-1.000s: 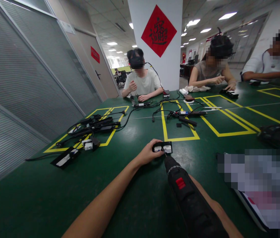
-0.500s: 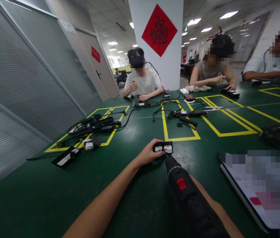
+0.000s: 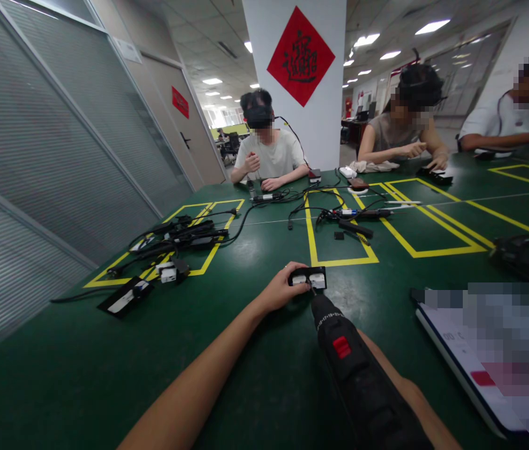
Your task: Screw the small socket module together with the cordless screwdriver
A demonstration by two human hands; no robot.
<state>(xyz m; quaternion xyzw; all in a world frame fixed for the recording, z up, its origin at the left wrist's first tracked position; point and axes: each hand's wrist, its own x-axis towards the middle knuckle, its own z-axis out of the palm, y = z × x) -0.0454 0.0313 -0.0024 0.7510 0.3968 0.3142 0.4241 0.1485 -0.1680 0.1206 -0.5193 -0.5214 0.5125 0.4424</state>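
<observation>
A small black piece with two white parts (image 3: 318, 280) lies near the middle of the green table. My left hand (image 3: 287, 287) grips its left side, thumb in front and fingers behind. A black power drill (image 3: 353, 369) with a red switch points away from me, and its bit reaches the piece between the white parts. The drill body hides my right hand; only the forearm shows to the right of it.
Black cables and plugs (image 3: 184, 237) lie in yellow-taped areas at left, near a black plate (image 3: 126, 297). Pens and cables (image 3: 358, 214) lie beyond the piece. A tablet-like object (image 3: 461, 350) lies at right. Three people sit across the table (image 3: 255, 337).
</observation>
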